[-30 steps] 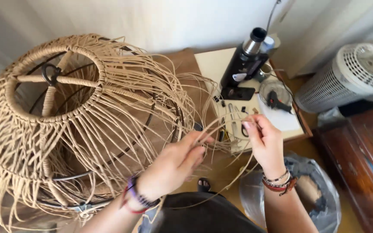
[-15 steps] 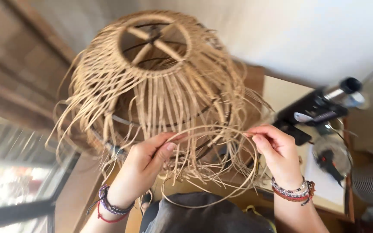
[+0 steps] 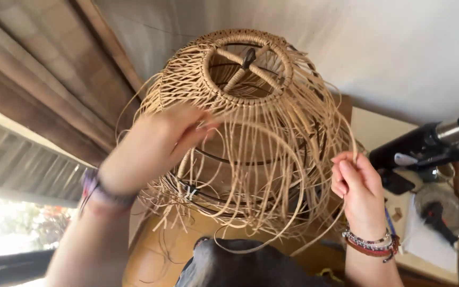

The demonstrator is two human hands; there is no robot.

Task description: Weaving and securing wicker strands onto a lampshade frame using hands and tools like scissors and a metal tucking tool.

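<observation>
Both hands [image 3: 150, 146] [image 3: 354, 183] on upright rattan shade [image 3: 251, 127]

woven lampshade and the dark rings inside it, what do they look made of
The woven lampshade looks like rattan or cane: pale tan, matte strands, tightly plaited at the top ring and hanging loose and springy lower down. The dark rings inside look like thin metal wire, though the material is not certain. The left hand rests on the weave; the right hand pinches a loose strand.
</observation>
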